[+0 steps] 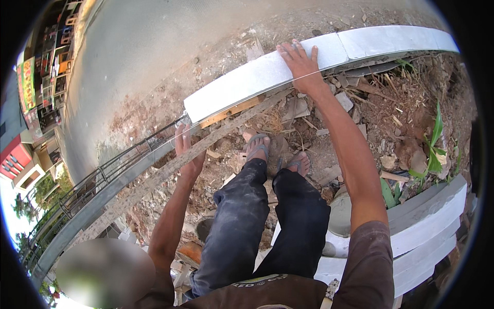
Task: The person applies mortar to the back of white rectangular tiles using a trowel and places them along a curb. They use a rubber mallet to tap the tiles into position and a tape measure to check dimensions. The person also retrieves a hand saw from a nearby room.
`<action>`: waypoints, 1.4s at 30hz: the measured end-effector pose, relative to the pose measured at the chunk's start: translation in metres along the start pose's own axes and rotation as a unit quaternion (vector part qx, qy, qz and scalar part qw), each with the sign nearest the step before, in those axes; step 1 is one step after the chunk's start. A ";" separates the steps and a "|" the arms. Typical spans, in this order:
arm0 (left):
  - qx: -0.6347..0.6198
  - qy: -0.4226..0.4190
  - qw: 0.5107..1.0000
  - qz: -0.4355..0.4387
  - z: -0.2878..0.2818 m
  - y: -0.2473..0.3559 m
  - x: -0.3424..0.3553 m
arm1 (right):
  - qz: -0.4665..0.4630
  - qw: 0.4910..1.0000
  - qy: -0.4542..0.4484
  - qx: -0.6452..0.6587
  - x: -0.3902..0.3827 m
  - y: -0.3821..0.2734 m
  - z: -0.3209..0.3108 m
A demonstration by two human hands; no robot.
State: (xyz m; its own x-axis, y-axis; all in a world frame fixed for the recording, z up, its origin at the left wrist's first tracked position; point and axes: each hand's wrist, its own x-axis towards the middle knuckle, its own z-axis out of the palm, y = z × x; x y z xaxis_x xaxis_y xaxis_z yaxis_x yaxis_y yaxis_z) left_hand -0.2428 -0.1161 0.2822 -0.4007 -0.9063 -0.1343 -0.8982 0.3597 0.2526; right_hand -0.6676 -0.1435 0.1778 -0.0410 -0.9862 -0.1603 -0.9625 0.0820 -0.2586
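A row of white blocks [242,81] runs along the top of a low wall, curving off to the right. My right hand [301,64] lies on the near block's top, its fingers spread and holding nothing. Close to that block's left end is my left hand [191,164], with fingers stretched out. A long mortar-stained plank [154,180] crosses in front of it and hides part of the hand. Whether the fingertips touch the block's end, I cannot tell. Under the block's near side shows a strip of yellowish wood [231,110]. A thin string is stretched along the block's near edge.
Steel reinforcement bars [110,172] extend from the block's end toward the lower left. My sandalled feet stand on rubble [324,170]. More white blocks [427,242] are stacked at lower right, near green plants [436,141]. A grey paved surface [154,46] lies beyond the wall.
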 end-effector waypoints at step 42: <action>0.146 -0.023 0.976 0.162 0.087 -0.024 0.091 | 0.041 0.893 0.377 0.243 -0.126 0.013 0.038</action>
State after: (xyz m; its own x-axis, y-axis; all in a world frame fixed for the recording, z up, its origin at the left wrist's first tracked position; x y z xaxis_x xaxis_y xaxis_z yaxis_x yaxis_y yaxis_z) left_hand -0.2733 -0.1879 0.1802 -0.6739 -0.7259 -0.1379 -0.7334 0.6798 0.0057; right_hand -0.6644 -0.0125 0.1590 -0.4520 -0.7747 0.4422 -0.7250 0.0302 -0.6881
